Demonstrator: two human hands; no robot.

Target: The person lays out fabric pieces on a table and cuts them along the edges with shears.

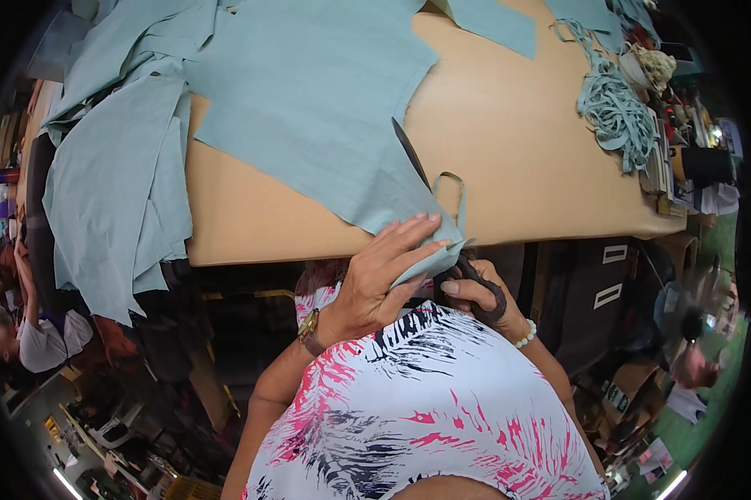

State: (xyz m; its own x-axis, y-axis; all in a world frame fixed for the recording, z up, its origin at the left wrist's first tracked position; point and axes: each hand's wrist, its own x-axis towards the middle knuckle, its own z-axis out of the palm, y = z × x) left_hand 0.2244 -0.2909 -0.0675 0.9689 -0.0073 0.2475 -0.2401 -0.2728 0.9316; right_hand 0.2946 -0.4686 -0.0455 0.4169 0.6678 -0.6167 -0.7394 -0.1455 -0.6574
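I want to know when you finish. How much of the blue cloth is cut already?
Looks partly done: cut pieces hang over the table edge, and trimmed strips sit heaped at the far right. In hand: the right hand works dark scissors into the big cloth sheet, while the left hand grips its corner. Left: most of that sheet is still whole.

One scissors (442, 212), two hands (374, 279) (475, 293), one tan table (509, 142), one strip heap (615, 108).

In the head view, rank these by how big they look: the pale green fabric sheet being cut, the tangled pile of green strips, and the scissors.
1. pale green fabric sheet
2. pile of green strips
3. scissors, partly hidden by the fabric and the right hand, so its full size is unsure.
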